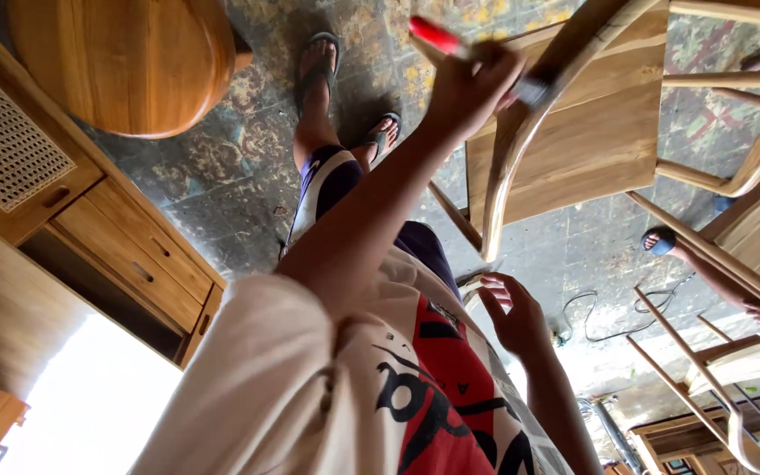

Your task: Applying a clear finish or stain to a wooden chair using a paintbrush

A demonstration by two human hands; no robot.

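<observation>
My left hand [470,84] is raised and closed around a paintbrush with a red handle [433,35]. Its metal ferrule rests against the curved leg of a bare wooden chair [573,141], which is tilted so its flat seat panel faces me. Lower down, my right hand [516,315] is held with the fingers spread, right beside the end of a chair leg [477,283]. I cannot tell whether it touches the leg. Past the hands I see my own legs and my feet in sandals [318,62].
A round wooden top [125,62] is at the upper left above a wooden cabinet with drawers and a cane panel [125,246]. More chair frames [732,369] crowd the right. Another person's foot in a blue sandal [660,239] shows there. A cable [609,317] lies on the stained floor.
</observation>
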